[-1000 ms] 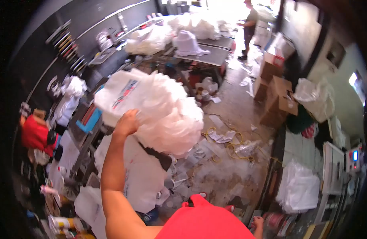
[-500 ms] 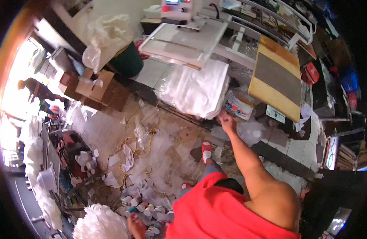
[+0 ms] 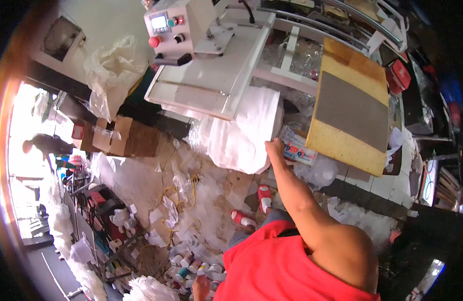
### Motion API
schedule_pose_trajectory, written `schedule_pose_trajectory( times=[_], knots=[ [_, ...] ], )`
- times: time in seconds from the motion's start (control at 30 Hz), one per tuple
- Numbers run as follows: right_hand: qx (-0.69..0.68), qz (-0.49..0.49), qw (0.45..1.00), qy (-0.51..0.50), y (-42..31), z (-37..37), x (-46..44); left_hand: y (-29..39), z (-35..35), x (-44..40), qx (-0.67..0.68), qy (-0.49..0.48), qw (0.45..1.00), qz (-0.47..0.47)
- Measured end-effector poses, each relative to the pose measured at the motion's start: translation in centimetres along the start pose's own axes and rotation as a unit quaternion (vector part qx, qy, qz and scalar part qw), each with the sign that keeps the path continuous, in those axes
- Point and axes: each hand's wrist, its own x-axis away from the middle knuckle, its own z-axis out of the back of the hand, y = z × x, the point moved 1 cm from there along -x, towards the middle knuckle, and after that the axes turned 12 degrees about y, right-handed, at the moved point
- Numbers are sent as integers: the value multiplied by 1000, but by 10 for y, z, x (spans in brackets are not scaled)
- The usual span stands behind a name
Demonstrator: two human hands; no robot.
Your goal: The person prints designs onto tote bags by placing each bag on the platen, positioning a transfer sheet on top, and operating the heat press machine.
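My right hand (image 3: 274, 146) reaches forward with its fingers closed on the right edge of a white plastic-wrapped bundle (image 3: 244, 133). The bundle sits low, partly beneath the flat white bed of a press machine (image 3: 191, 85), and its near end sticks out past the dark floor step. What lies inside the wrap is not clear. A printed box (image 3: 297, 146) stands just right of that hand. Low in the view, my left hand (image 3: 201, 287) hangs beside my red shirt, above several small containers (image 3: 191, 266); its fingers are too blurred and hidden to read.
A yellow board with a grey panel (image 3: 349, 103) stands at right. Cardboard boxes (image 3: 123, 136) and a plastic-lined bin (image 3: 113, 70) are at left. Paper scraps and a yellow cord (image 3: 193, 188) litter the floor. Another person (image 3: 48, 145) is at far left.
The white bundle has come toward me over the step edge, with my right hand at its side. My view has shifted, and my feet are now closer together.
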Motion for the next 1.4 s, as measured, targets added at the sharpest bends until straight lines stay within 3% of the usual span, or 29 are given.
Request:
schedule_pose_trajectory(
  times=[0.03,0.07,0.1,0.13,0.2,0.27,0.37,0.43,0.47,0.53,0.6,0.63,0.67,0.73,0.8,0.87,0.9,0.93,0.97,1.0,1.07,1.1,1.17,1.2,1.23,1.27,1.3,1.33,1.4],
  knots=[
    [-73,8,995,-64,-2,18,2,52,14,-17,-104,-19,993,-53],
    [-145,18,981,-126,-5,34,6,39,0,-39,-20,1,998,-58],
    [-148,19,982,-118,-4,43,6,35,-20,-69,65,18,996,-64],
    [-217,-45,960,-169,4,47,5,44,-39,-104,133,15,990,-48],
    [-283,-103,930,-208,9,69,9,122,-44,-157,266,-23,963,42],
    [-394,-196,830,-344,-3,111,27,231,-33,-188,401,-107,900,133],
    [-414,-179,827,-334,-10,159,60,310,-39,-249,527,-249,789,196],
    [-445,-161,816,-331,-31,209,86,367,-14,-268,549,-390,734,88],
    [-418,-134,846,-301,-33,229,93,389,-4,-277,572,-439,692,35],
    [-393,-111,875,-262,-45,267,103,455,70,-238,491,-205,836,-133],
    [-382,8,898,-218,-62,308,107,502,129,-218,405,-179,873,-203],
    [-366,89,906,-192,-73,330,106,521,143,-216,407,-142,857,-283],
    [-371,87,908,-176,-91,359,107,542,154,-213,407,-105,832,-362],
    [-330,76,937,-82,-125,415,94,601,175,-195,377,-62,825,-417],
    [-403,142,904,13,-134,442,37,686,162,-195,340,66,760,-549],
    [-377,194,903,69,-159,496,-27,776,168,-151,332,147,671,-646],
    [-402,293,855,146,-175,532,-41,809,178,-113,378,185,614,-668],
    [-421,391,789,217,-189,568,-47,833,191,-79,430,247,520,-696],
    [-397,497,687,352,-203,606,-30,846,200,-46,516,248,457,-681],
    [-359,580,557,473,-213,635,-7,856,207,-22,548,345,330,-687],
    [-371,528,519,561,-210,653,24,877,189,13,626,397,197,-642],
    [-216,554,495,633,-165,665,-21,886,166,10,625,398,195,-642],
    [-247,567,589,520,-126,620,-105,908,63,-36,305,519,404,-689],
    [-201,497,737,411,-92,588,-150,915,-8,-72,277,341,546,-713],
    [-50,311,892,325,-53,548,-182,909,-77,-90,180,252,669,-675],
    [-31,277,934,225,7,495,-232,896,-144,-122,69,154,762,-625],
    [52,238,960,136,46,463,-241,874,-162,-116,20,41,814,-579],
    [51,254,956,135,93,431,-242,854,-184,-119,-1,22,836,-548],
    [58,296,929,213,112,423,-212,824,-212,-125,-23,64,831,-552]
  ],
)
